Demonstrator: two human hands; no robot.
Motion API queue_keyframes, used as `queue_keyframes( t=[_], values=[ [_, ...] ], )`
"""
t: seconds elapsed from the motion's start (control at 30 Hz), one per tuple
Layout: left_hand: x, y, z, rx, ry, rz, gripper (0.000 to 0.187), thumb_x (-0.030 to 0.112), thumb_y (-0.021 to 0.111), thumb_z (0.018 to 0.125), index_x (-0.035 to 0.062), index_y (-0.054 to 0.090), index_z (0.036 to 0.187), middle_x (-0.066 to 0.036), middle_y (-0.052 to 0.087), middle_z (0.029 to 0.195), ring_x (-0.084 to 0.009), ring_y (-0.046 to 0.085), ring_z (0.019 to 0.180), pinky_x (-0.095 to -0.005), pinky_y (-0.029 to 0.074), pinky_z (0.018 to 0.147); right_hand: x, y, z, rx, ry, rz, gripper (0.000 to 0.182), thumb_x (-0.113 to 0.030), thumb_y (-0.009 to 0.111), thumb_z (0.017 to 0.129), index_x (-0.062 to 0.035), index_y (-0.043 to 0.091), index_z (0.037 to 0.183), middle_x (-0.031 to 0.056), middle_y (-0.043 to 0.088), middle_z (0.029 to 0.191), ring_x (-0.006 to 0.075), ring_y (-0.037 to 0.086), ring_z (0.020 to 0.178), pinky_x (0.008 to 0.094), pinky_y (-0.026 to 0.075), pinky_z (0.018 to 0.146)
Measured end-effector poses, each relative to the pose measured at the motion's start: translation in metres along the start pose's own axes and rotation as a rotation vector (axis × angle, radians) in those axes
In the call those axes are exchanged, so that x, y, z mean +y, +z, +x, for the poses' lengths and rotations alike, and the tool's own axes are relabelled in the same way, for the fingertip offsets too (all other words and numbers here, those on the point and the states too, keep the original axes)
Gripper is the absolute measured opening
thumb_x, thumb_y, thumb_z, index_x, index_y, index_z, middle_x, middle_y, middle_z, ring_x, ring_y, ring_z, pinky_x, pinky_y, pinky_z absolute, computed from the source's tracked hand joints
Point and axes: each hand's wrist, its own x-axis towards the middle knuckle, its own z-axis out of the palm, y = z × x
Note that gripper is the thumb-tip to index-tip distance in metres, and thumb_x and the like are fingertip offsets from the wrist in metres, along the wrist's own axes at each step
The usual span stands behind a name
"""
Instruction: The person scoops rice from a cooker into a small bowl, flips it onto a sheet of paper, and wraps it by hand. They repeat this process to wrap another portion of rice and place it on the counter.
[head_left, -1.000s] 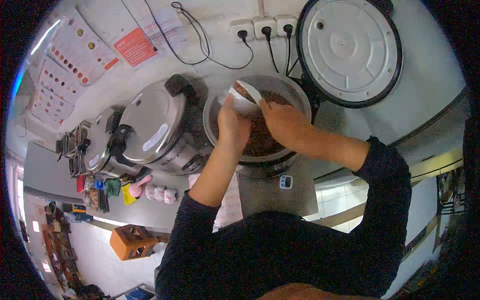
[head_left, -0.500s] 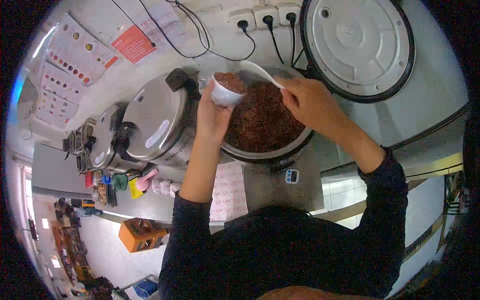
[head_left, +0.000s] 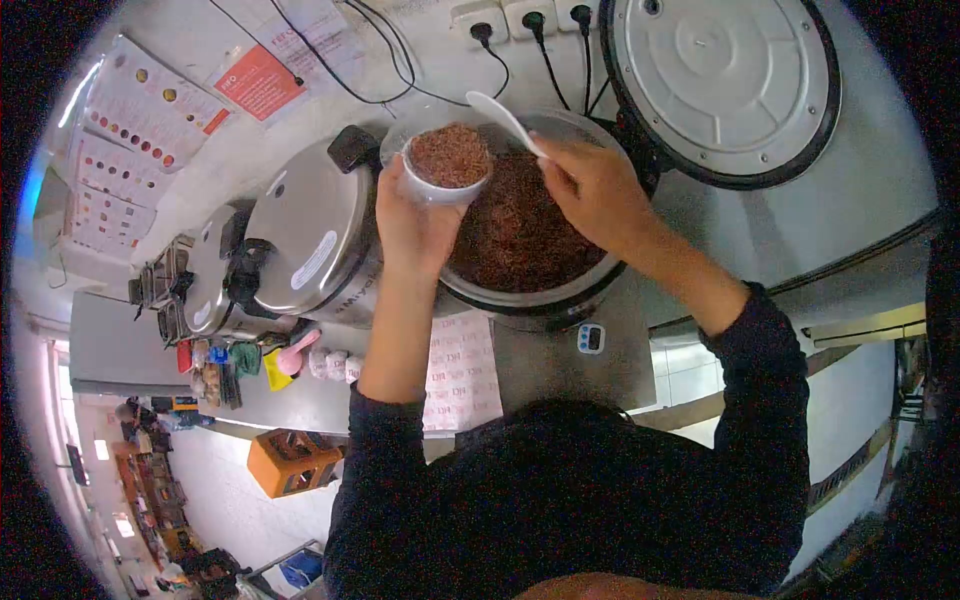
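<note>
My left hand (head_left: 420, 232) is wrapped round a small white bowl (head_left: 446, 194), which is heaped with reddish-brown rice (head_left: 450, 156). A white rice paddle (head_left: 503, 120) is gripped by its handle in my right hand (head_left: 600, 192), its blade up and to the left, just right of the bowl and apart from it. Below both hands stands a large open rice cooker (head_left: 530, 303), filled with the same brown rice (head_left: 525, 225). Its round metal lid (head_left: 715, 85) is swung up at the back right. Part of the cooker's left rim is hidden by my left hand and the bowl.
Two closed cookers stand to the left, the nearer one (head_left: 305, 235) beside my forearm. A small timer (head_left: 591, 338) lies in front of the open cooker. Printed paper (head_left: 460, 372) and a pink scoop (head_left: 297, 352) lie on the counter. Plugged cords (head_left: 540, 60) hang behind.
The bowl has tipped toward me, so more of the rice on top shows. My right hand and the paddle have shifted slightly up and left.
</note>
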Motion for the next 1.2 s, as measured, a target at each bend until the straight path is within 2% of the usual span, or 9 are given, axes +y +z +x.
queue_keyframes(
  t=[0.33, 0.47, 0.57, 0.73, 0.83, 0.93, 1.0, 1.1, 1.2],
  values=[
    [-0.019, -0.008, 0.01, 0.21, 0.126, 0.274, 0.04, 0.037, 0.047, 0.102, 0.0063, 0.051, 0.126, -0.011, 0.059, 0.123, -0.0276, 0.058, 0.113, -0.0435, 0.048, 0.098, -0.019, 0.006, -0.001, -0.42, -0.163, -0.099, 0.042, -0.012, 0.06, 0.088, -0.0032, 0.057, 0.129, 0.0164, 0.061, 0.079, 0.0336, 0.063, 0.068, 0.0432, 0.051, 0.061],
    [-0.015, -0.012, 0.017, 0.129, 0.151, 0.188, 0.041, 0.035, 0.049, 0.1, 0.0056, 0.05, 0.128, -0.01, 0.059, 0.125, -0.0272, 0.057, 0.115, -0.0431, 0.047, 0.1, -0.011, -0.015, 0.007, -0.094, 0.008, -0.007, 0.032, -0.012, 0.058, 0.089, -0.0071, 0.063, 0.12, 0.017, 0.066, 0.085, 0.0351, 0.065, 0.072, 0.0456, 0.051, 0.064],
    [-0.029, -0.015, 0.023, 0.126, 0.333, 0.199, 0.043, 0.036, 0.051, 0.099, 0.0064, 0.05, 0.13, -0.01, 0.059, 0.126, -0.0269, 0.057, 0.117, -0.0435, 0.047, 0.1, -0.023, -0.016, 0.007, -0.239, 0.236, -0.068, 0.023, -0.012, 0.058, 0.089, -0.0045, 0.066, 0.109, 0.018, 0.066, 0.083, 0.0374, 0.065, 0.072, 0.0472, 0.05, 0.064],
    [-0.056, -0.022, 0.036, 0.306, 0.285, 0.163, 0.037, 0.041, 0.051, 0.098, 0.0093, 0.053, 0.116, -0.008, 0.06, 0.11, -0.0255, 0.059, 0.103, -0.0414, 0.049, 0.091, -0.064, 0.007, 0.004, -0.407, 0.17, -0.172, 0.031, -0.015, 0.055, 0.089, -0.0013, 0.059, 0.117, 0.0205, 0.066, 0.082, 0.0389, 0.065, 0.074, 0.05, 0.053, 0.069],
    [-0.05, -0.03, 0.027, 0.218, 0.257, 0.16, 0.036, 0.04, 0.049, 0.099, 0.009, 0.053, 0.117, -0.008, 0.061, 0.111, -0.0263, 0.06, 0.104, -0.0431, 0.049, 0.091, -0.056, 0.009, 0.001, -0.399, 0.02, -0.162, 0.022, -0.014, 0.054, 0.086, 0.0003, 0.062, 0.102, 0.0204, 0.068, 0.085, 0.0377, 0.069, 0.078, 0.0502, 0.056, 0.068],
    [-0.028, -0.015, 0.009, 0.135, 0.288, 0.125, 0.038, 0.035, 0.046, 0.1, 0.0067, 0.053, 0.125, -0.013, 0.06, 0.123, -0.0303, 0.057, 0.115, -0.0471, 0.047, 0.1, -0.056, -0.03, 0.005, -0.267, 0.055, -0.042, 0.023, -0.014, 0.053, 0.09, -0.0039, 0.063, 0.108, 0.0176, 0.069, 0.087, 0.0364, 0.068, 0.079, 0.0499, 0.055, 0.069],
    [-0.002, -0.027, -0.009, 0.077, 0.165, -0.037, 0.046, 0.038, 0.044, 0.1, 0.003, 0.051, 0.13, -0.015, 0.056, 0.133, -0.0304, 0.052, 0.125, -0.0501, 0.039, 0.108, -0.053, -0.048, -0.007, -0.044, 0.128, -0.105, 0.024, -0.018, 0.052, 0.095, -0.0083, 0.063, 0.115, 0.013, 0.069, 0.085, 0.0318, 0.068, 0.077, 0.0452, 0.054, 0.071],
    [0.031, -0.033, -0.063, 0.04, 0.052, -0.209, 0.048, 0.036, 0.044, 0.099, 0.0016, 0.051, 0.131, -0.017, 0.054, 0.135, -0.0349, 0.05, 0.127, -0.0531, 0.035, 0.111, -0.051, -0.067, -0.053, -0.205, 0.556, 0.252, 0.02, -0.014, 0.054, 0.098, -0.003, 0.063, 0.112, 0.0071, 0.065, 0.083, 0.0206, 0.064, 0.076, 0.033, 0.051, 0.071],
    [0.045, -0.071, -0.129, 0.138, 0.074, -0.33, 0.048, 0.035, 0.043, 0.098, 0.0021, 0.052, 0.132, -0.019, 0.055, 0.134, -0.0388, 0.049, 0.127, -0.0568, 0.034, 0.112, -0.03, -0.036, -0.155, -0.3, 0.299, 0.529, 0.02, -0.017, 0.054, 0.1, -0.0012, 0.061, 0.11, 0.0036, 0.061, 0.09, 0.0137, 0.058, 0.083, 0.0289, 0.049, 0.077]
  ],
)
